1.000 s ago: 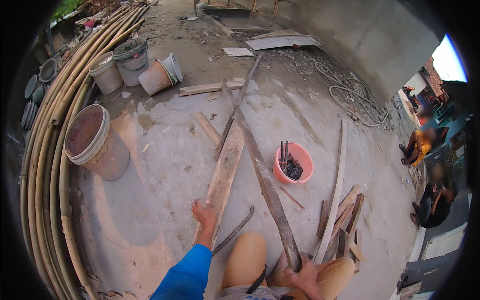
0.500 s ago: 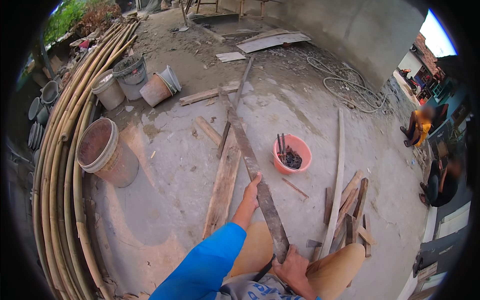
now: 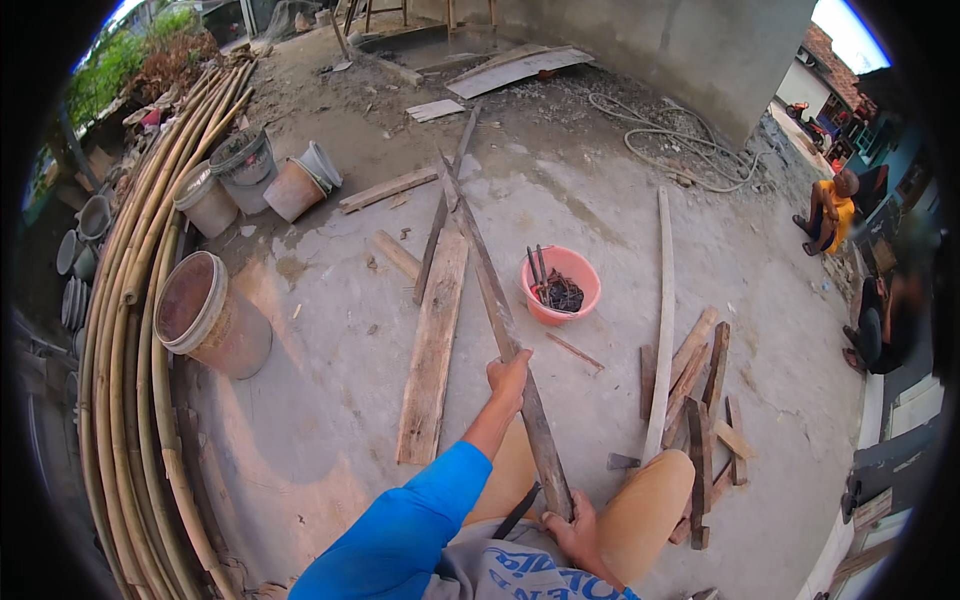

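A long, narrow wooden plank (image 3: 537,425) slants away from my lap toward the far ground. Its far end lies across a darker wooden strip (image 3: 432,250). My left hand (image 3: 508,380) is closed around the plank partway along, thumb on its upper side. Down at the near end, beside my right thigh, my right hand (image 3: 575,532) grips the same plank. A wider board (image 3: 435,350) lies flat to the left of it. On the right stands a pink bucket (image 3: 556,318) with dark bits inside and two dark handles sticking up.
Right of my knee lie several short wood offcuts (image 3: 697,440), a long pale batten (image 3: 660,320) and a metal tool head (image 3: 622,461). Bamboo poles (image 3: 120,380) and several buckets (image 3: 225,325) line the left. A hose (image 3: 690,150) coils by the wall. Two people (image 3: 835,212) sit far right.
The plank has turned in my hands and shows a narrower face. Both hands keep hold of it. The view has shifted slightly, and more of the offcuts shows beside my right knee.
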Motion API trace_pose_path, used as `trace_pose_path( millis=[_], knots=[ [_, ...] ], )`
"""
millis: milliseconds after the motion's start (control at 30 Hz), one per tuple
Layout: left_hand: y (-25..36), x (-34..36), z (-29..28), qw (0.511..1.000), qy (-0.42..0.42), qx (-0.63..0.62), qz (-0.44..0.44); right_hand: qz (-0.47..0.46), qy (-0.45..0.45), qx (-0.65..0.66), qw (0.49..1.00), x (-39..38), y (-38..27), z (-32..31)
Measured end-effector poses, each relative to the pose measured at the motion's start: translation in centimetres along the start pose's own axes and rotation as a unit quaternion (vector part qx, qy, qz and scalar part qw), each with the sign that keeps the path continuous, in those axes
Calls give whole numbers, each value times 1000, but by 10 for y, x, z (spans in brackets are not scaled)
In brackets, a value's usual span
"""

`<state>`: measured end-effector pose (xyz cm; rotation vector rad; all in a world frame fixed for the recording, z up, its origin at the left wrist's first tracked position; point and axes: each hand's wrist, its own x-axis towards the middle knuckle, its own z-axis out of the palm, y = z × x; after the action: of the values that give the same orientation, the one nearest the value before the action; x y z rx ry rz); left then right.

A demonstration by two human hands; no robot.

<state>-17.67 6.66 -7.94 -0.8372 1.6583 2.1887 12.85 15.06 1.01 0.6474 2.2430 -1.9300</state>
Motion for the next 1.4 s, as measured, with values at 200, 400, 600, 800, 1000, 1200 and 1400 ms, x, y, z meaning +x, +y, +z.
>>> trace_pose_path(
  millis=[200,400,600,800,1000,1200,1400],
  knots=[
    [26,6,26,982,-1,186,35,90,-58,190,976,28,-34,10],
    [23,14,-58,978,-48,202,-35,151,-63,173,971,67,-14,-4],
    [-36,-111,-126,983,-123,121,-61,155,-89,216,960,58,-21,-1],
    [-20,-193,-88,962,-255,-56,-80,-2,-114,188,976,45,-49,-4],
    [-21,-189,-66,952,-305,9,-24,-129,-29,46,990,55,-31,-11],
    [-38,-178,-76,954,-297,39,-17,-132,20,99,986,62,-24,-16],
    [-113,-64,-183,872,34,436,219,76,-71,258,960,56,-40,-50]
  ],
)
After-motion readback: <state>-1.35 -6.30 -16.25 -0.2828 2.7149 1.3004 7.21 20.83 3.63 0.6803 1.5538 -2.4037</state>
